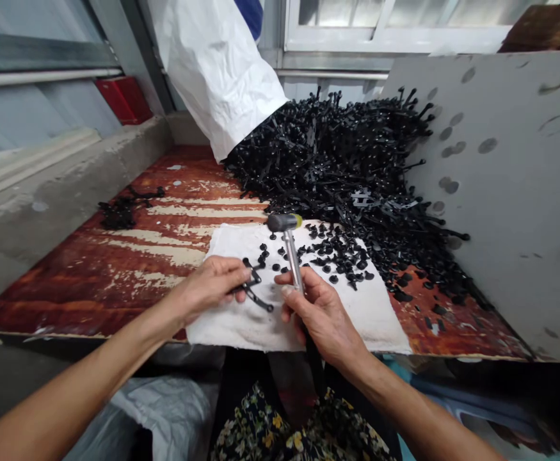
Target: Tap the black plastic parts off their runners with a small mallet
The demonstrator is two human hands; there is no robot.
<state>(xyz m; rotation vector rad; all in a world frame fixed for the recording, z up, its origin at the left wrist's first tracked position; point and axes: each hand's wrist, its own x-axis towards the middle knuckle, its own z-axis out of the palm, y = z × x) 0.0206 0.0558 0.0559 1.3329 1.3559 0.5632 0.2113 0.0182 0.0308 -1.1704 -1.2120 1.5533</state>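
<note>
My left hand is closed on a thin black plastic part, whose branching arms stick out to the right over the white cloth. In my right hand is a small mallet, gripped along its shaft. Its head is dark with a yellow-green face on the right end, the shaft is silvery metal and the handle below is black. Several small round black pieces with stems lie scattered on the cloth beyond my hands.
A big heap of black plastic parts covers the back right, below a white sack. A smaller black pile lies at left on the worn red-brown tabletop. A grey board stands along the right, a concrete ledge along the left.
</note>
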